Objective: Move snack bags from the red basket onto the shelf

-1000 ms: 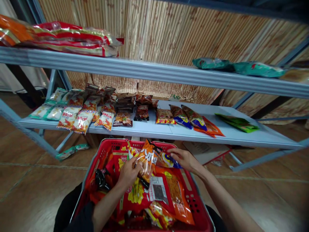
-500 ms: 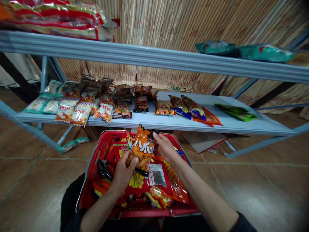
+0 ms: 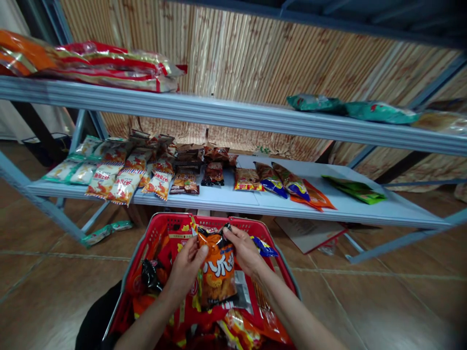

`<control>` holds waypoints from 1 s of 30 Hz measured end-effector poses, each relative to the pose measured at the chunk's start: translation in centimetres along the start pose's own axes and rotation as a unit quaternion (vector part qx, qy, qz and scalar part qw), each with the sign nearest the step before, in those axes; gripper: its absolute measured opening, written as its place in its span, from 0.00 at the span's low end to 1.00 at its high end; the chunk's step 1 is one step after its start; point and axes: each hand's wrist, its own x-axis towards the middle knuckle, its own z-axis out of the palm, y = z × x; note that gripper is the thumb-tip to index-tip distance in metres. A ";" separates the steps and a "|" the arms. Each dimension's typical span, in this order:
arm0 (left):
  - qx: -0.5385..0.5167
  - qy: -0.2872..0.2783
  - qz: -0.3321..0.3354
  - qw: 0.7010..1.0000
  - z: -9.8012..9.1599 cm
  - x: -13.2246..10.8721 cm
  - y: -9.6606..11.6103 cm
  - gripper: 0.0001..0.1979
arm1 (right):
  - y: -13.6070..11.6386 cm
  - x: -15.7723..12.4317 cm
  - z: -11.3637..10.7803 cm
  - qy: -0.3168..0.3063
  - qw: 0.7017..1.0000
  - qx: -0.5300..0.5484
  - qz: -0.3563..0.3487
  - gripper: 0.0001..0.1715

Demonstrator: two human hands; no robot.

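An orange and black snack bag (image 3: 218, 272) hangs upright between my two hands, its printed front toward me. My left hand (image 3: 187, 265) pinches its upper left edge with thumb and fingers. At the upper right corner, my right hand (image 3: 243, 248) grips the bag's black top. Right below is a red shopping basket (image 3: 148, 243) filled with snack packets, among them a large red bag, a black-wrapped packet (image 3: 153, 274) at the left and a blue packet (image 3: 265, 246) at the right.
Beyond the basket runs a low shelf (image 3: 233, 197) with white shrimp-chip bags (image 3: 124, 184), brown bags and a green bag (image 3: 355, 188). The upper shelf (image 3: 226, 114) crosses above it. Teal packets (image 3: 105, 232) lie on the floor at left, a flat board (image 3: 308, 233) under the shelf.
The snack bag has gone from tilted to upright, and my left hand has shifted from its lower left to its upper left edge. My view has tipped upward.
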 end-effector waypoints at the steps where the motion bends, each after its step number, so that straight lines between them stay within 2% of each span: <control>1: -0.003 0.004 -0.001 1.000 0.4 0.3 0.3 0.29 | 0.0 0.0 0.1 0.002 1.000 0.002 -0.001 0.18; 5: -0.019 0.071 -0.017 0.997 1.5 0.5 1.3 0.23 | 0.0 -0.1 0.3 0.017 1.000 0.000 -0.002 0.18; 9: -0.023 0.056 -0.018 0.998 1.8 0.8 1.2 0.21 | 0.5 -0.2 0.3 -0.005 0.999 -0.038 -0.006 0.18; 14: 0.012 0.080 -0.002 0.997 1.0 2.2 -0.5 0.21 | 1.3 0.1 0.2 0.022 0.996 -0.085 -0.004 0.22; 20: -0.023 0.071 -0.001 0.997 0.7 2.8 -0.3 0.20 | 1.8 0.7 0.0 0.066 0.991 -0.118 -0.025 0.23; 26: -0.015 -0.002 -0.019 1.000 0.6 2.3 0.6 0.17 | 1.8 1.1 -0.7 0.088 0.986 -0.134 -0.038 0.23; 30: 0.011 0.001 -0.023 1.000 0.6 2.4 0.6 0.16 | 1.9 1.0 -0.9 0.088 0.988 -0.126 -0.030 0.23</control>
